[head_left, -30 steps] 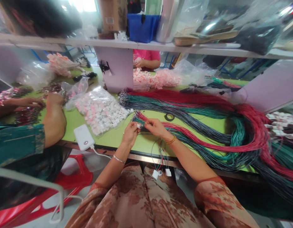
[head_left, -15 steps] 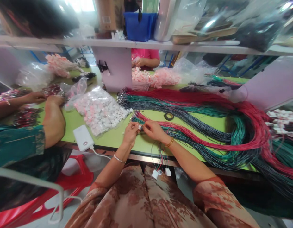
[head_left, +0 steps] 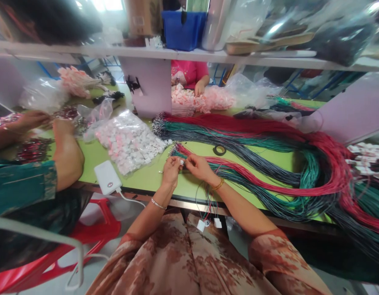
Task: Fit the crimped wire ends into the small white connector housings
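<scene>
My left hand (head_left: 171,172) is closed, its fingertips pinching a small white connector housing (head_left: 181,162). Close beside it, my right hand (head_left: 199,168) is pinched on what looks like a thin wire, mostly hidden by the fingers. Both hands are over the near edge of a bundle of red, green and dark wires (head_left: 238,164), whose metal-tipped ends (head_left: 174,150) lie just beyond the left fingertips. Below the right wrist, wires with white connectors (head_left: 217,223) hang over the table's front edge. Left of my hands lies a clear bag of white connector housings (head_left: 131,143).
A larger wire bundle (head_left: 238,123) curves across the table to the right. A black tape roll (head_left: 219,150) lies between the bundles. A white power bank (head_left: 107,178) with a cable sits at the front edge. Co-workers' hands are at the left (head_left: 32,119) and across the table (head_left: 199,87).
My hands stay together at nearly the same spot, with the housing still in the left fingers. The co-worker across has lowered a hand onto the pink pieces; the left co-worker's hands shifted left.
</scene>
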### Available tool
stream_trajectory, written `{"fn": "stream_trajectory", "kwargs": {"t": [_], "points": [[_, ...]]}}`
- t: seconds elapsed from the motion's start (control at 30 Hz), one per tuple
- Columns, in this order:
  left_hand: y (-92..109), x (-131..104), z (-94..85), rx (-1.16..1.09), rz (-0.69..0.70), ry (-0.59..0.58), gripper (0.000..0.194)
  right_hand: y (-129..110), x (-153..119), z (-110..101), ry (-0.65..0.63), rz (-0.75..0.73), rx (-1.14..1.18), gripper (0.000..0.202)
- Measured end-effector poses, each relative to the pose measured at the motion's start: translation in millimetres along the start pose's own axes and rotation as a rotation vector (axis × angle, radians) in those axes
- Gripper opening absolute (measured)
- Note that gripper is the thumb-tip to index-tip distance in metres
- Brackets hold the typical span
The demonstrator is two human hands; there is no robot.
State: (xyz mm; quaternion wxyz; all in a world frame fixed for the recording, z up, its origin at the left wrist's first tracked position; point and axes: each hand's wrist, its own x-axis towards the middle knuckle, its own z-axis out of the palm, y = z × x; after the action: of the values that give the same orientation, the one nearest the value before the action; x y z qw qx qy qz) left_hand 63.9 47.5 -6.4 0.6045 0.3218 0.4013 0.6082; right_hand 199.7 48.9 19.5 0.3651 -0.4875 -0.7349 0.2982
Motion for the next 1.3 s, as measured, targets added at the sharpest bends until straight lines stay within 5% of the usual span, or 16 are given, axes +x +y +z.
{"fn": "stream_trajectory", "kwargs": {"t": [0.2, 0.6, 0.7, 0.8, 1.0, 1.13, 1.3], "points": [[-5.4, 0.0, 1.8, -0.002, -0.003, 0.020, 0.028, 7.9, 2.1, 5.1, -0.016, 0.092, 0.085, 0.028], [-0.7, -1.8, -0.7, 0.064, -0.017, 0.010, 0.028, 6.4, 1.3, -2.3, -0.102, -0.037, -0.071, 0.027], [1.7, -1.6, -4.9, 0.063, -0.047, 0.040, 0.028, 13.3, 26.8, -13.2, -0.106, -0.010, -0.074, 0.031], [4.9, -0.6, -8.2, 0.072, -0.105, 0.038, 0.026, 24.8, 67.5, -18.8, 0.043, 0.131, -0.242, 0.025], [6.0, -2.0, -10.3, 0.079, -0.172, 0.025, 0.029, 39.2, 125.8, 7.0, -0.053, 0.440, -0.465, 0.015], [7.3, -3.1, -11.9, 0.069, -0.176, 0.022, 0.030, 36.1, 126.3, 10.4, 0.033, 0.327, -0.364, 0.016], [10.7, -2.5, -9.9, 0.006, -0.155, 0.019, 0.026, 19.6, 88.7, -7.9, 0.166, 0.117, 0.005, 0.015]]}}
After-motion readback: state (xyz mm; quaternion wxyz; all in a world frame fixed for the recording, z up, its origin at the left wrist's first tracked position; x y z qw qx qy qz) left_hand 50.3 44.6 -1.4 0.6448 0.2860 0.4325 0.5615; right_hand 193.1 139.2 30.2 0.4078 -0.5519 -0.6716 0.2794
